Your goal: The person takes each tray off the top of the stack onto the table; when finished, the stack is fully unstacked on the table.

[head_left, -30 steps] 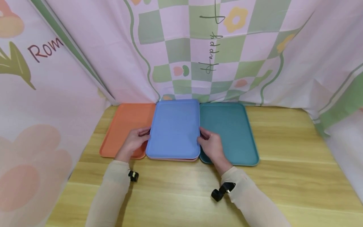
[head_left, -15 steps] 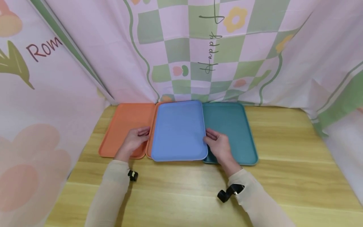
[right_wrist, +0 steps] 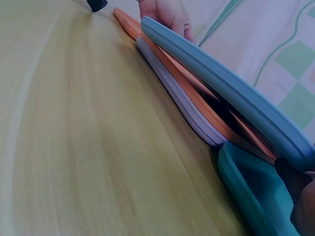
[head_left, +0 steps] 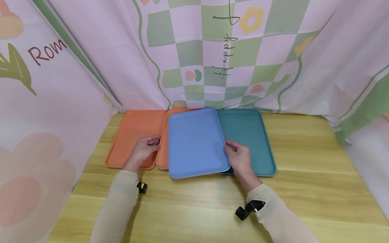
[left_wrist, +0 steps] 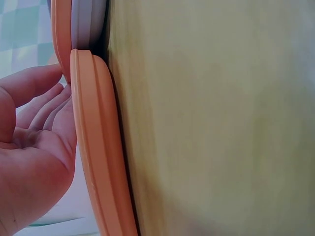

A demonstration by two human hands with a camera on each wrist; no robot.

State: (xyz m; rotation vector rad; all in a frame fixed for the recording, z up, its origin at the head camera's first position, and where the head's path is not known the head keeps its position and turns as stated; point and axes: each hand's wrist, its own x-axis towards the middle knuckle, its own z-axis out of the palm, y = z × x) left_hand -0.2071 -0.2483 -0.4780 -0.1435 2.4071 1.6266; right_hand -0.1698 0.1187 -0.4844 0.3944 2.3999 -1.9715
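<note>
A blue tray (head_left: 197, 145) sits slanted over the middle stack, its near edge swung toward the person. The right hand (head_left: 240, 158) pinches its right edge. Under it is a middle orange tray (head_left: 163, 148), with a pale lilac tray (right_wrist: 173, 93) below that in the right wrist view. The left hand (head_left: 143, 150) has thumb and fingertips on the orange tray's left edge. In the right wrist view a gap shows between the raised blue tray and the orange one. The blue tray hides most of the orange tray.
Another orange tray (head_left: 130, 135) lies at the left, under the left hand. A teal tray (head_left: 250, 135) lies at the right, partly covered by the blue one. All are on a wooden table (head_left: 188, 209) against a patterned curtain (head_left: 215, 60).
The right hand has drawn the blue tray right and toward the person, turning it and baring the middle orange tray's left side. The left hand has stayed in place.
</note>
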